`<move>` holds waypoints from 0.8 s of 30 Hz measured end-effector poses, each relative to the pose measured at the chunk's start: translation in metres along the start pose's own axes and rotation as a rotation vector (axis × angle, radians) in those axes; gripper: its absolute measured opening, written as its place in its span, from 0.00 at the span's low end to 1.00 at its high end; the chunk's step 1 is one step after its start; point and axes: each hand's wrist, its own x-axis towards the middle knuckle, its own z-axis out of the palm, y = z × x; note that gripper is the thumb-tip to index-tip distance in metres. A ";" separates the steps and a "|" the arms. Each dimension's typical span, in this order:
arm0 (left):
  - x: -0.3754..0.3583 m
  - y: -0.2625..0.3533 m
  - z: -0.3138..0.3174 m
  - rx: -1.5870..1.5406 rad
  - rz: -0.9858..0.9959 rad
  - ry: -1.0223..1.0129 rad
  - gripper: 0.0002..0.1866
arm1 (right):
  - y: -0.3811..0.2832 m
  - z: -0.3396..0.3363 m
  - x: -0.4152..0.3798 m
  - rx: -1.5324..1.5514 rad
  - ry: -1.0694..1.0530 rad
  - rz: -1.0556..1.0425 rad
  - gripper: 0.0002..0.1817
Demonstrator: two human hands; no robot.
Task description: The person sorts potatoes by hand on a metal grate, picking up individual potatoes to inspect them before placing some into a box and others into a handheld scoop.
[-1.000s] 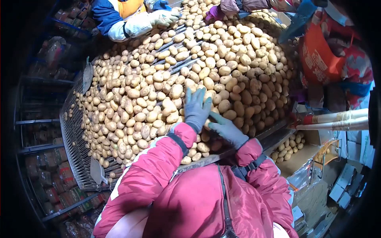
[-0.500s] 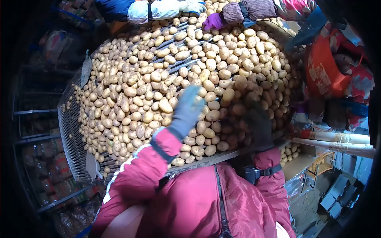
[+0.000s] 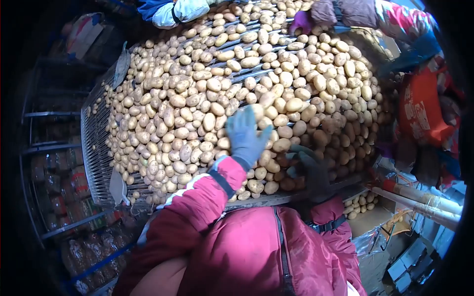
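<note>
Many potatoes (image 3: 177, 101) lie spread over a slatted metal rack (image 3: 97, 148). My left hand (image 3: 246, 135), in a grey-blue glove, rests palm down on potatoes near the middle, its fingers spread and nothing in its grasp. To its right, in shadow close to the rack's near edge, is my right hand (image 3: 311, 170), in a dark glove. It touches potatoes with its fingers apart, pointing left. Both sleeves are dark pink with black straps at the wrists.
Across the rack are a co-worker's pale sleeve (image 3: 190, 9) and another's purple-gloved hand (image 3: 301, 22). A red bag (image 3: 419, 111) hangs at the right, above pale poles (image 3: 424, 200). Packed bags (image 3: 89, 256) fill shelves at the left. More potatoes (image 3: 360, 203) sit in a box below.
My left hand has moved slightly right and now lies flatter with spread fingers. My right hand's fingers now show, turned left. The view has shifted, and the co-workers' arms have moved.
</note>
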 end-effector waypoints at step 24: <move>0.028 -0.116 -0.092 -0.220 0.116 -0.601 0.14 | 0.007 0.047 0.009 0.574 0.059 0.453 0.17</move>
